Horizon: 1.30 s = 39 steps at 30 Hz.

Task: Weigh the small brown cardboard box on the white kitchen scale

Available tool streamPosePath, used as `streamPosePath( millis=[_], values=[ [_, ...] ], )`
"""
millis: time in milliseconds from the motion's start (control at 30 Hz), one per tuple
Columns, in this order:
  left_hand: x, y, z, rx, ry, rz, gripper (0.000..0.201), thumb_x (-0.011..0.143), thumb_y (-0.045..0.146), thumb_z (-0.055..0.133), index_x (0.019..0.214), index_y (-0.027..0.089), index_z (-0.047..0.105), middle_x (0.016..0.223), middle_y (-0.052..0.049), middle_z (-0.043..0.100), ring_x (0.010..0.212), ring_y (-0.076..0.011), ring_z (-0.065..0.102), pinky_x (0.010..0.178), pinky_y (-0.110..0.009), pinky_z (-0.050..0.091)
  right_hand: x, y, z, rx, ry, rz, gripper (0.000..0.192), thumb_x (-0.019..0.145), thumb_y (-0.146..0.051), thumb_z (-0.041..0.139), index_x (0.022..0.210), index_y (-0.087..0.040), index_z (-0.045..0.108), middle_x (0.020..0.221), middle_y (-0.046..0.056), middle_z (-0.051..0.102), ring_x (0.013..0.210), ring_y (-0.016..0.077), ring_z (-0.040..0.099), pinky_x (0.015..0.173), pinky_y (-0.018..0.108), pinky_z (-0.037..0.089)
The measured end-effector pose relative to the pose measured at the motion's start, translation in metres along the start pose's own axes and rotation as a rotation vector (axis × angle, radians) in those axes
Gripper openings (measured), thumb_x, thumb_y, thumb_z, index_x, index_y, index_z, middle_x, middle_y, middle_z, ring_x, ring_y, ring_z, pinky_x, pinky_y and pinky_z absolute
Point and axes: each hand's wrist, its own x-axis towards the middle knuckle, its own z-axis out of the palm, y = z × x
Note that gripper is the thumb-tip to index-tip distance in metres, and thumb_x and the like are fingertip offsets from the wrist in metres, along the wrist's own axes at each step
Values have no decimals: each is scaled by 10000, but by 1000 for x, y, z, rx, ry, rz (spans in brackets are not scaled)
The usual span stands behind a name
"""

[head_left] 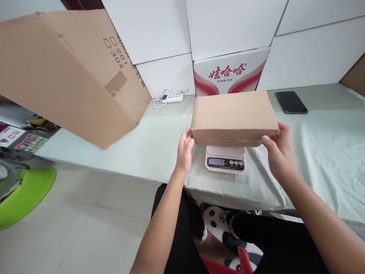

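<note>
A closed brown cardboard box (234,111) is held level between my two hands, over a white kitchen scale (225,163). My left hand (185,149) grips the box's near left corner, thumb on the front side. At the near right corner, my right hand (278,149) has its thumb on the front face and its fingers behind the edge. The scale's display and buttons show in front of the box, while most of its platform is hidden beneath. Whether the box touches the platform I cannot tell.
A large cardboard carton (78,72) leans at the left of the cloth-covered table (329,160). A white power strip (172,98) with a cable lies at the back. Behind the box stands a printed white carton (231,71). A black phone (290,102) lies right.
</note>
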Motion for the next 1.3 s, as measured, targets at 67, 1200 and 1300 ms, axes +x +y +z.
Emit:
streamPosePath(
  millis=[67, 1200, 1300],
  values=[
    [-7, -1, 2, -6, 8, -3, 561, 1021, 590, 614, 1475, 260, 617, 1653, -130, 637, 1622, -352, 527, 1333, -479, 426, -3, 0, -2, -16, -3, 5, 532, 900, -568, 715, 1344, -323, 553, 1305, 79, 676, 1196, 324, 671, 1091, 630, 516],
    [-11, 0, -8, -28, 233, 72, 532, 992, 541, 635, 1461, 293, 599, 1746, -120, 561, 1684, -298, 457, 1384, -485, 377, -1, -14, -16, -45, 289, 68, 325, 949, -485, 546, 1203, -286, 581, 1120, 65, 697, 933, 246, 695, 790, 460, 529],
    [-8, -2, -13, -50, 259, 50, 531, 990, 554, 623, 1439, 271, 605, 1737, -153, 567, 1667, -314, 484, 1367, -496, 397, 7, -19, -18, 11, 360, 111, 227, 954, -409, 525, 1127, -279, 593, 1036, 43, 697, 844, 208, 682, 757, 423, 497]
  ],
)
